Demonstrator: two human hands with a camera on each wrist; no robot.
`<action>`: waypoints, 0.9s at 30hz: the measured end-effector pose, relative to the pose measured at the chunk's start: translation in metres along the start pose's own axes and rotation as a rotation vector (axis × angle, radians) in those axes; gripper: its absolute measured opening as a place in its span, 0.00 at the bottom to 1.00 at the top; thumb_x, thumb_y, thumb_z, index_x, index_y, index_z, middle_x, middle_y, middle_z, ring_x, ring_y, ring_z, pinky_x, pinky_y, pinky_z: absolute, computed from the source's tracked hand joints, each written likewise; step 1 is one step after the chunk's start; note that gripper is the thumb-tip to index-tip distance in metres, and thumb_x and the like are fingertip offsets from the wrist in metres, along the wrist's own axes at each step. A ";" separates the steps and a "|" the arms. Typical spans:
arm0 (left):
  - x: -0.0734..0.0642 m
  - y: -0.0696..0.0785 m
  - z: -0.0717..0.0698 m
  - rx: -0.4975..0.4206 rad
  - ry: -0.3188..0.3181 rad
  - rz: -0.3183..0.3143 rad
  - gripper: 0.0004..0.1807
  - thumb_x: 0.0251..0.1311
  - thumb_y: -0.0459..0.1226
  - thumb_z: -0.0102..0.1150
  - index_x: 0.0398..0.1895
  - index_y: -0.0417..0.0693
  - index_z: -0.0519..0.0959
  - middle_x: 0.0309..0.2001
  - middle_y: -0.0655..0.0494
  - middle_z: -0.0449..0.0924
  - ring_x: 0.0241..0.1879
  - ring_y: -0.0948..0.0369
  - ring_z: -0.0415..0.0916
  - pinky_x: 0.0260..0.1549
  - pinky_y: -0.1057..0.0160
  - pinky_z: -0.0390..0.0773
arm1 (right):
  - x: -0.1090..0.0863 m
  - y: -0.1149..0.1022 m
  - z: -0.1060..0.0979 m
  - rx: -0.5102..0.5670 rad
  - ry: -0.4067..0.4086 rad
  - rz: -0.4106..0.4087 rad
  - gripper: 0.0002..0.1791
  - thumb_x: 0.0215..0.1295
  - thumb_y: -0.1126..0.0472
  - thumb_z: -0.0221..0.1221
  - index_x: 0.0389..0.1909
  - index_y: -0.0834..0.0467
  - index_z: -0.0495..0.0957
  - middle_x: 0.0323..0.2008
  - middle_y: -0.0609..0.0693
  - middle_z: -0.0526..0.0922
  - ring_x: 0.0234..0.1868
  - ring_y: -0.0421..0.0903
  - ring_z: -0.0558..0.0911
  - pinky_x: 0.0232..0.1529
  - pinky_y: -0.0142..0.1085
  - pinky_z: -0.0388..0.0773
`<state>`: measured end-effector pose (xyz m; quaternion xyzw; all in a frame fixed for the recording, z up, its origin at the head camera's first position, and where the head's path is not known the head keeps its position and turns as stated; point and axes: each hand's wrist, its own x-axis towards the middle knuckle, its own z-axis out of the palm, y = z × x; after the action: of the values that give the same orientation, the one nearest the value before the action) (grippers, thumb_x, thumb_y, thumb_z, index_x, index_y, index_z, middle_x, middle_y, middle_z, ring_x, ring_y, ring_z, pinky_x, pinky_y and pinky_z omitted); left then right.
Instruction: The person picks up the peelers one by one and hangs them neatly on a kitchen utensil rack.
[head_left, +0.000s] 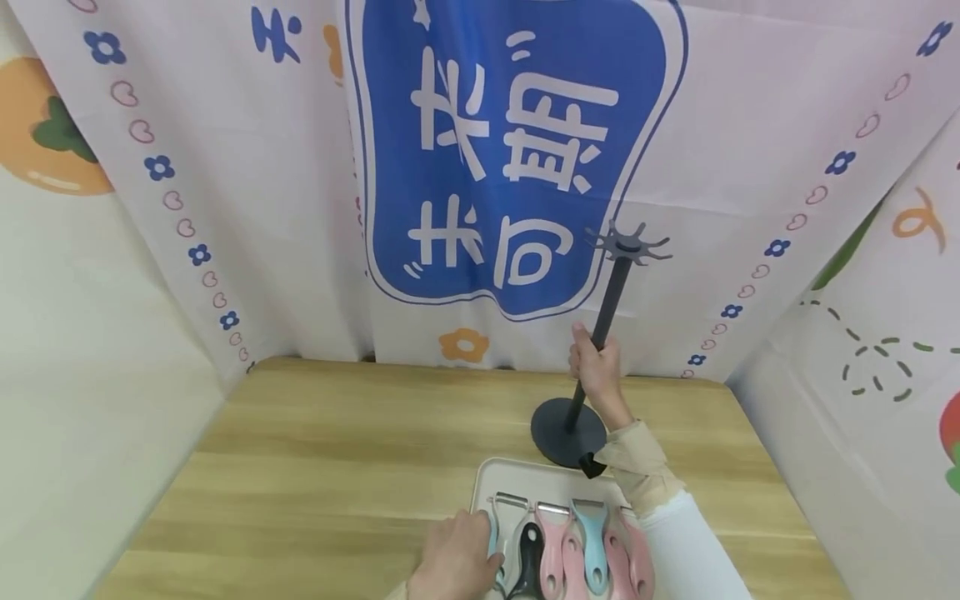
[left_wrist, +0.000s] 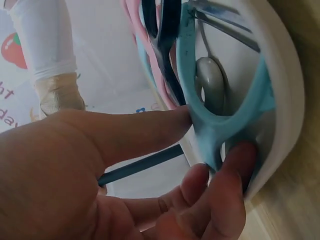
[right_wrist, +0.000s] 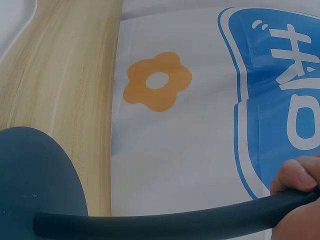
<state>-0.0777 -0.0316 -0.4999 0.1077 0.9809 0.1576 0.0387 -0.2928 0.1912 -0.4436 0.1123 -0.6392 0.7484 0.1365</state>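
My right hand point(head_left: 598, 372) grips the pole of a dark grey stand point(head_left: 612, 300), which has a round base and a ring of hooks on top. In the right wrist view, its fingers curl round the pole point(right_wrist: 165, 228). At the left side of a white tray point(head_left: 491, 477), my left hand point(head_left: 456, 557) pinches a light blue peeler point(left_wrist: 215, 120) between thumb and fingers. Beside it in the tray lie a grey peeler point(head_left: 510, 521), a black-handled peeler point(head_left: 529, 557), several pink peelers point(head_left: 553, 550) and another blue peeler point(head_left: 593, 546).
The wooden table point(head_left: 337, 467) carries the tray in front and the stand's base point(head_left: 558, 433) just behind it. Printed white cloth point(head_left: 315, 208) hangs behind the table and along its sides. A small black piece point(head_left: 591, 466) shows at my right cuff.
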 end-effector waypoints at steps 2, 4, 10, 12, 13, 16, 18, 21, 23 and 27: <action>0.001 0.002 0.003 -0.018 -0.020 -0.006 0.21 0.52 0.48 0.80 0.25 0.44 0.78 0.20 0.53 0.76 0.21 0.55 0.78 0.20 0.54 0.76 | -0.003 0.001 -0.004 -0.011 0.002 0.000 0.33 0.83 0.51 0.55 0.12 0.51 0.61 0.06 0.39 0.60 0.08 0.36 0.58 0.13 0.29 0.56; 0.002 0.004 0.005 -0.042 -0.029 -0.011 0.21 0.51 0.47 0.80 0.26 0.43 0.78 0.21 0.52 0.76 0.21 0.54 0.78 0.20 0.53 0.76 | -0.004 0.001 -0.007 -0.009 0.008 -0.002 0.33 0.83 0.52 0.55 0.12 0.51 0.61 0.06 0.38 0.60 0.08 0.35 0.58 0.13 0.28 0.56; 0.007 0.002 0.004 -0.138 -0.043 -0.035 0.21 0.45 0.40 0.79 0.32 0.39 0.75 0.23 0.46 0.77 0.23 0.50 0.78 0.20 0.50 0.77 | -0.001 0.001 -0.005 0.004 -0.004 -0.008 0.32 0.82 0.55 0.55 0.12 0.51 0.61 0.07 0.39 0.61 0.08 0.35 0.59 0.12 0.28 0.57; 0.009 0.002 0.004 -0.163 -0.044 -0.047 0.21 0.42 0.38 0.77 0.32 0.38 0.74 0.23 0.45 0.76 0.22 0.49 0.77 0.19 0.49 0.76 | 0.000 0.002 -0.005 -0.001 -0.016 -0.008 0.32 0.83 0.55 0.55 0.11 0.51 0.61 0.07 0.39 0.61 0.09 0.35 0.59 0.12 0.28 0.57; 0.009 0.002 0.003 -0.172 -0.041 -0.052 0.21 0.41 0.37 0.76 0.32 0.37 0.74 0.24 0.45 0.76 0.22 0.49 0.77 0.19 0.49 0.75 | 0.001 0.003 -0.004 -0.001 -0.019 -0.007 0.32 0.82 0.55 0.55 0.11 0.51 0.61 0.07 0.39 0.61 0.09 0.35 0.59 0.12 0.28 0.57; 0.011 0.003 0.003 -0.189 -0.025 -0.054 0.18 0.40 0.34 0.73 0.32 0.38 0.74 0.23 0.46 0.76 0.21 0.50 0.76 0.18 0.49 0.74 | 0.002 0.005 -0.003 0.008 -0.007 -0.010 0.32 0.82 0.55 0.55 0.11 0.51 0.61 0.07 0.38 0.62 0.08 0.35 0.60 0.12 0.28 0.57; 0.012 0.004 0.002 -0.182 -0.014 -0.043 0.16 0.40 0.32 0.71 0.31 0.39 0.74 0.23 0.47 0.75 0.22 0.50 0.76 0.19 0.49 0.74 | 0.002 0.005 -0.004 0.008 0.004 -0.020 0.32 0.81 0.55 0.56 0.10 0.51 0.61 0.07 0.38 0.61 0.08 0.35 0.59 0.12 0.28 0.57; 0.014 0.004 0.001 -0.157 -0.007 -0.018 0.15 0.40 0.32 0.70 0.29 0.41 0.73 0.22 0.49 0.75 0.21 0.52 0.75 0.19 0.50 0.73 | 0.001 0.004 -0.004 0.003 0.012 -0.031 0.33 0.81 0.55 0.56 0.10 0.52 0.61 0.07 0.38 0.61 0.08 0.35 0.59 0.12 0.28 0.57; 0.015 0.004 0.001 -0.149 -0.016 -0.017 0.15 0.40 0.33 0.72 0.28 0.42 0.74 0.22 0.50 0.74 0.21 0.53 0.74 0.19 0.51 0.73 | 0.001 0.003 -0.004 -0.003 0.006 -0.034 0.33 0.81 0.55 0.56 0.10 0.52 0.61 0.07 0.39 0.61 0.08 0.35 0.59 0.12 0.29 0.57; 0.015 0.004 0.002 -0.149 -0.037 -0.031 0.17 0.40 0.36 0.75 0.29 0.40 0.75 0.22 0.51 0.73 0.20 0.55 0.71 0.18 0.52 0.73 | 0.001 0.003 -0.004 -0.006 -0.003 -0.034 0.32 0.81 0.55 0.55 0.11 0.52 0.61 0.07 0.39 0.61 0.08 0.35 0.59 0.12 0.29 0.57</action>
<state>-0.0914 -0.0236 -0.5013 0.0921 0.9670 0.2277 0.0672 -0.2946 0.1949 -0.4463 0.1236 -0.6397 0.7440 0.1485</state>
